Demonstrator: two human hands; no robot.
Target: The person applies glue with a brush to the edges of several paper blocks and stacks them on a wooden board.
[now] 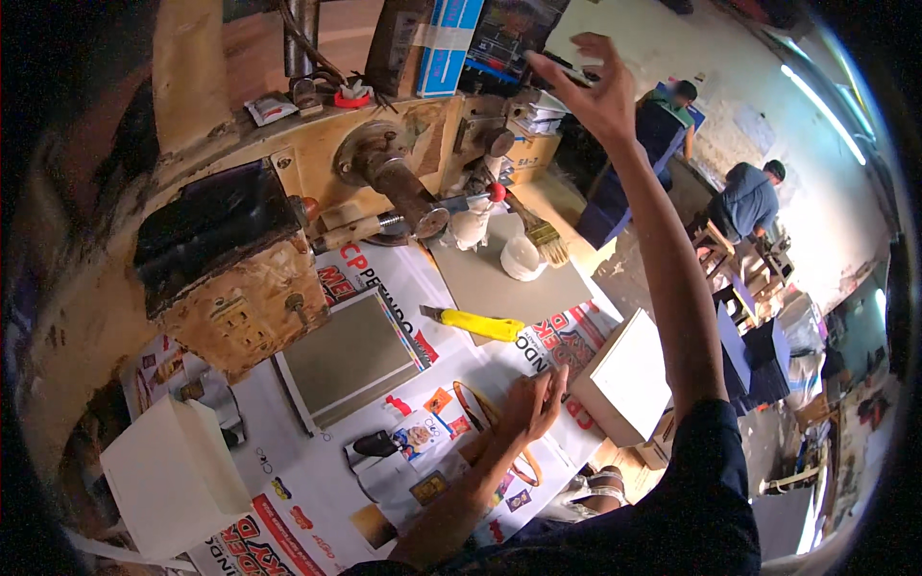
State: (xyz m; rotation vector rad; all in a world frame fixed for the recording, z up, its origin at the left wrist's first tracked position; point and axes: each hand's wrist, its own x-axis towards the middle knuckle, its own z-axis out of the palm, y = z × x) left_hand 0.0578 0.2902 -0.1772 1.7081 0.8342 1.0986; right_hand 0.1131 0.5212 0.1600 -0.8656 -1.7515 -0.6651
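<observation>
My left hand (534,407) is low over the printed sheet covering the table, fingers loosely stretched, nothing visible in them. It lies between a yellow utility knife (485,324) and a white box-like block (629,379). Raised high at the upper right, my right hand (600,88) has its thumb and fingers apart. A dark patch shows between them; I cannot tell whether it is a held thing or background. A grey board (351,355) with a pale border lies left of the knife. Beyond the knife is another grey board (557,290), bearing a white pot (521,259) and a brush (548,242).
A stained wooden box (235,298) and a metal shaft (403,192) jut over the table's far side. A white block (175,475) stands at the near left. Two people, one in a dark top (749,200), work in the background near dark blue panels (768,350).
</observation>
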